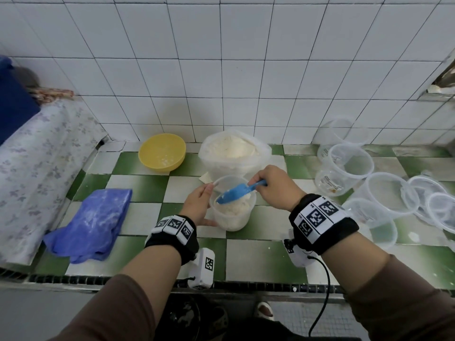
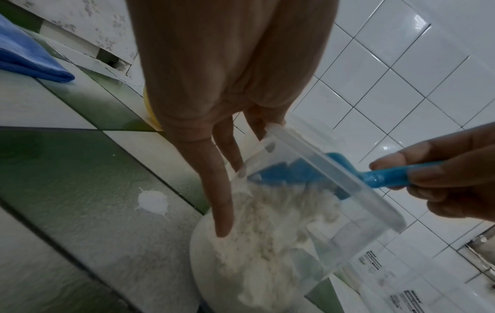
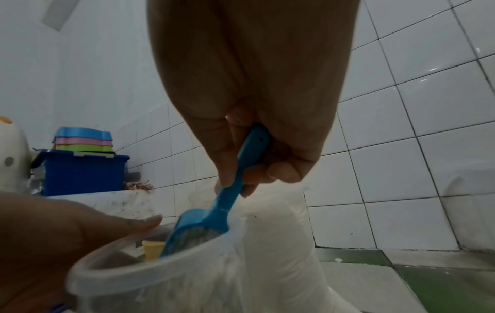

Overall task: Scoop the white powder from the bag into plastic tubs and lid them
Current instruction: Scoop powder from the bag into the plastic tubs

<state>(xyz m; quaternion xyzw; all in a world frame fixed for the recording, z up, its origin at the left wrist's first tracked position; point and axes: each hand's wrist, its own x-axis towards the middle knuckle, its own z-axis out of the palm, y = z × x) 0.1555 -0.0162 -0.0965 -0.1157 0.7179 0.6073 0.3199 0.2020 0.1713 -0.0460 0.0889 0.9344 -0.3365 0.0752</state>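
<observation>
Head view. Table (image 1: 258, 257), green-and-white tiled, against a white tiled wall.
- One clear plastic tub (image 1: 232, 217), upright at centre, partly filled with white powder (image 1: 234, 207). Left hand (image 1: 200, 205) holds its near-left side, fingers fairly straight along the wall, thumb at the base.
- One blue scoop (image 1: 237, 191), tilted over the tub mouth, tip down inside. Right hand (image 1: 275, 187) grips the handle, fingers curled round it.
- One clear bag (image 1: 234, 153) of white powder, open, directly behind the tub and touching or nearly so.
- One yellow bowl (image 1: 162, 151), left of the bag, white residue inside.
- One blue cloth (image 1: 91, 222), dusted white, at left.
- Empty clear tubs (image 1: 349, 163) at right, at least five; exact count unclear. Two carry printed labels, too small to read.
- Clear lids (image 1: 433, 200) at far right, overlapping, at least three.

Left wrist view.
- Left hand (image 2: 222, 89): fingers (image 2: 219, 190) straight, slightly apart, lying down the tub (image 2: 316, 222) wall.
- Scoop (image 2: 289, 171) inside the rim, powder (image 2: 267, 233) beneath it.
- Labels on the tubs beyond are illegible.

Right wrist view.
- Right hand (image 3: 249, 101): fingers (image 3: 281, 171) wrapped round the scoop (image 3: 214, 213) handle.
- Scoop bowl, holding powder, dips into the tub (image 3: 150, 281).
- Bag (image 3: 278, 243) just behind.
- One blue crate (image 3: 83, 173) in the background, with three stacked trays on it, blue, pink and green.
</observation>
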